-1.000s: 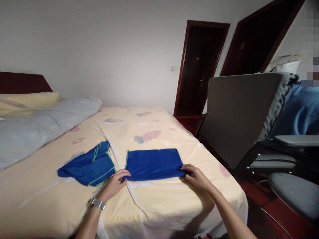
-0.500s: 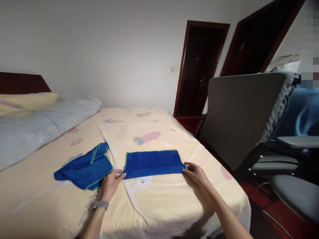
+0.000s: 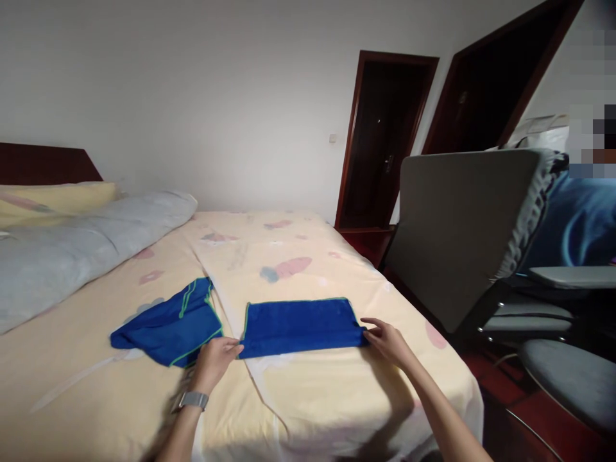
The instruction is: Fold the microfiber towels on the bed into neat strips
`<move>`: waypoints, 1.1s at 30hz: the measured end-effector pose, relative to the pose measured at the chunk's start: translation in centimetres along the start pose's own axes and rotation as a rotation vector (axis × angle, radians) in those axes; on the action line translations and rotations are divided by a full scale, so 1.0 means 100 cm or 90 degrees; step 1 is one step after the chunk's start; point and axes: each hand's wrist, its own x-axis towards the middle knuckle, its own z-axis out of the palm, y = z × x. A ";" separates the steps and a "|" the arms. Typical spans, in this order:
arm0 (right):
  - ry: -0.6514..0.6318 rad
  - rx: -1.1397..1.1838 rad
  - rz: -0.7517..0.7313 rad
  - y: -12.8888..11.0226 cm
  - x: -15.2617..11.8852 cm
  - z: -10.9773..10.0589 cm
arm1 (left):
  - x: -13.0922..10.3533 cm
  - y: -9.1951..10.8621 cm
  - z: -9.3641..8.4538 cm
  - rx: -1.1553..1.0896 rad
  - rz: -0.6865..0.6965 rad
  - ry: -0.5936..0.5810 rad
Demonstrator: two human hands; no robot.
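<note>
Drawing the blue cloth (image 3: pixel 293 324) slightly toward 6 o'clock looks to be the latest change: compared with half a second ago, its near edge lies closer to you on the patterned bedsheet (image 3: pixel 332 385). That edge runs nearly straight between your hands, with a crease just inside it, so the near strip seems to be kept even and lightly taut for the folding work.

Your left hand (image 3: pixel 214 360) is narrow, thumb and fingers pinching the cloth's corner at 8 o'clock. Your right hand (image 3: pixel 389 341) is at the 4 o'clock corner; its forefinger is raised a little and extended while the digits below touch the fabric, and you cannot tell from this angle whether they pinch it.

The cloth itself lies at 6 o'clock from the middle of your view. At its 9 o'clock sits a crumpled second blue cloth (image 3: pixel 176 328) with green edging, just beside your left hand; whether they touch is unclear. Grey bedding (image 3: pixel 96 247) lies farther off, toward 9 o'clock in your view.
</note>
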 end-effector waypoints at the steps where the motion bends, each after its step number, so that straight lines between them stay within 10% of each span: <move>1: 0.011 -0.045 -0.011 -0.002 -0.003 0.000 | -0.001 0.001 0.000 0.010 0.009 0.001; 7: 0.160 -0.227 -0.217 -0.044 -0.018 0.016 | -0.008 0.024 0.009 0.088 0.208 0.048; 11: 0.025 -0.209 -0.451 -0.081 -0.026 0.064 | -0.012 0.048 0.043 0.277 0.528 -0.049; 16: -0.065 -0.263 -0.550 -0.088 -0.022 0.111 | -0.005 0.046 0.075 0.337 0.577 -0.119; 26: -0.107 -0.183 -0.404 -0.012 -0.015 0.031 | -0.002 0.003 0.026 0.230 0.415 -0.184; 33: -0.115 -0.195 -0.363 -0.013 -0.015 0.008 | -0.005 0.012 0.016 0.257 0.386 -0.130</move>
